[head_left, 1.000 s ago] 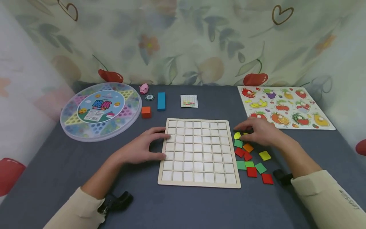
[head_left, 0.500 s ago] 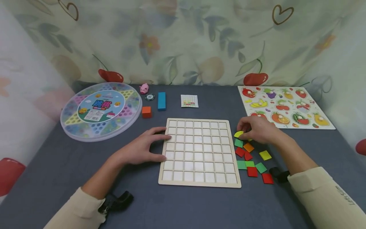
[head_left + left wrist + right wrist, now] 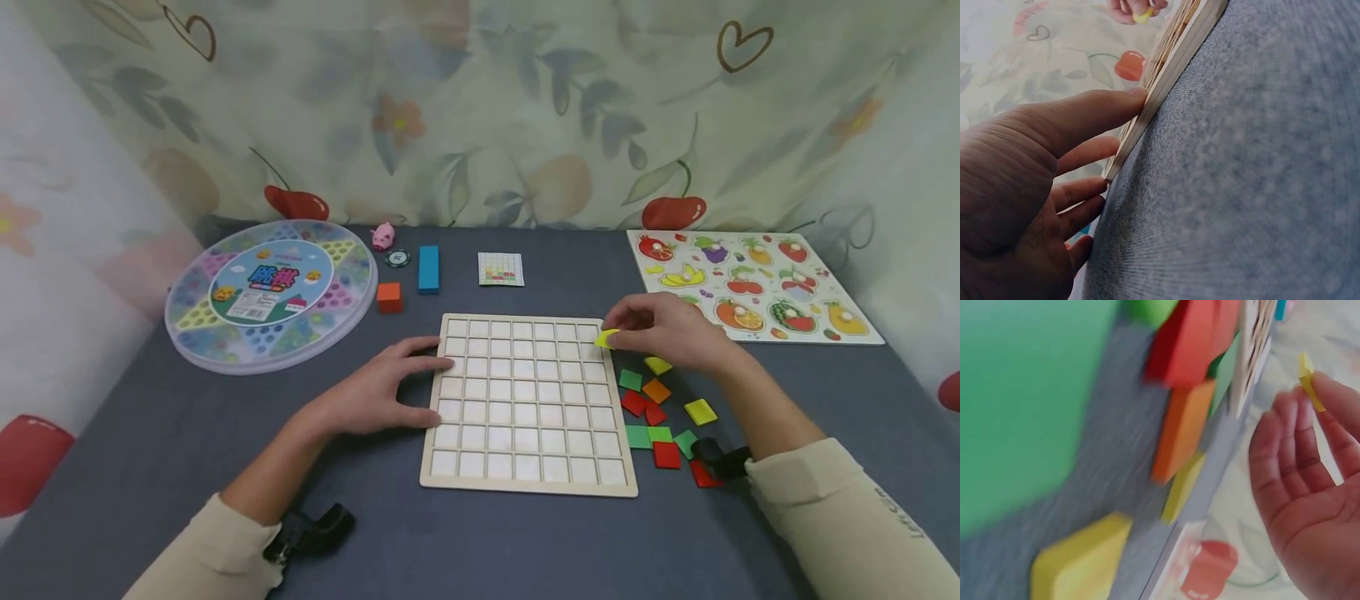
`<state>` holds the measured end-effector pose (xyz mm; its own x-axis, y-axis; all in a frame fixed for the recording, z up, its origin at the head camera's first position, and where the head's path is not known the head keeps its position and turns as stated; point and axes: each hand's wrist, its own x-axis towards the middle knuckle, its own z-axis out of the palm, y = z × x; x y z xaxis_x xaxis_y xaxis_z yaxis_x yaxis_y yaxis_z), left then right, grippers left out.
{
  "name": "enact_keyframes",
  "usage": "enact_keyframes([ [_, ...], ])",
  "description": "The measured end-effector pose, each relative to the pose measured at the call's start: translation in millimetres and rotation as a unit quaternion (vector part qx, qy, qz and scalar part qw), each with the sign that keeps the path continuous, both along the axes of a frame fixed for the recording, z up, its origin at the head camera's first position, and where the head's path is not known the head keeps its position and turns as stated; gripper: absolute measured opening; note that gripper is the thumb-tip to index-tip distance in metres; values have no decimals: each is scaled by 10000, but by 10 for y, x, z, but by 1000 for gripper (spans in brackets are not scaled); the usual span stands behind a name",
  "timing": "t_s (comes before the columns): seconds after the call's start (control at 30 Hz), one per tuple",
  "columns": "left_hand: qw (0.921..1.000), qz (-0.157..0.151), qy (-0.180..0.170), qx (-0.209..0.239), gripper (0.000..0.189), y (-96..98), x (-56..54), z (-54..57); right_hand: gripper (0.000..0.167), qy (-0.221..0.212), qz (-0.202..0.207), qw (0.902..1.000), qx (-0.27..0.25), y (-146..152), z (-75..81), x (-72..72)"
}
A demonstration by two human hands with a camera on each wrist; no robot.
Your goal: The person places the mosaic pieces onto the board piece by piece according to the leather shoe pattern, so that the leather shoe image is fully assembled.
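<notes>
A pale wooden grid board (image 3: 525, 414) lies flat on the dark table. My left hand (image 3: 375, 387) touches its left edge with fairly straight, spread fingers; the left wrist view shows the thumb against the board's side (image 3: 1166, 81). Over the board's far right corner, my right hand (image 3: 663, 333) pinches a small yellow tile (image 3: 606, 338) between thumb and fingers. The right wrist view shows this tile (image 3: 1310, 384) held by its edge. Just right of the board lie several loose tiles, among them an orange tile (image 3: 656, 391), a red tile (image 3: 667, 455) and a yellow tile (image 3: 701, 411).
A printed pattern card (image 3: 501, 269) lies behind the board. At the back left are a round Chinese checkers box (image 3: 270, 292), an orange cube (image 3: 389, 297), a blue block (image 3: 428, 270), a chip (image 3: 397, 258) and a pink pig (image 3: 382, 237). A fruit puzzle board (image 3: 757, 287) lies back right.
My right hand has picked up a yellow tile from the loose pieces and carried it left to the board's far right corner. My left hand has stayed at the board's edge.
</notes>
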<state>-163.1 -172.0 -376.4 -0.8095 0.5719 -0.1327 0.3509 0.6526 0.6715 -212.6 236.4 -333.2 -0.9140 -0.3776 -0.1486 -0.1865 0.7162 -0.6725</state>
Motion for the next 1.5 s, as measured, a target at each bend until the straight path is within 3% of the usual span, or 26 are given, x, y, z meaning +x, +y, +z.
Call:
enact_keyframes([
  [0.33, 10000, 17, 18, 42, 72, -28, 5, -22, 22, -693, 99, 9931, -945, -350, 130, -15],
  [0.53, 10000, 3, 28, 88, 72, -37, 5, -43, 21, -1085, 211, 9875, -1127, -594, 98, -35],
  [0.77, 10000, 2, 48, 56, 72, -31, -1, -51, 12, -1497, 592, 9812, -1061, -964, 41, -26],
  [1.07, 9999, 28, 82, 56, 72, -10, 9, -59, 8, -1648, 1335, 9761, -479, -1412, 12, -3],
  [1.5, 9999, 10, 84, 58, 72, -18, 5, -50, 6, -1358, 1603, 9777, 47, -1617, -31, 19],
])
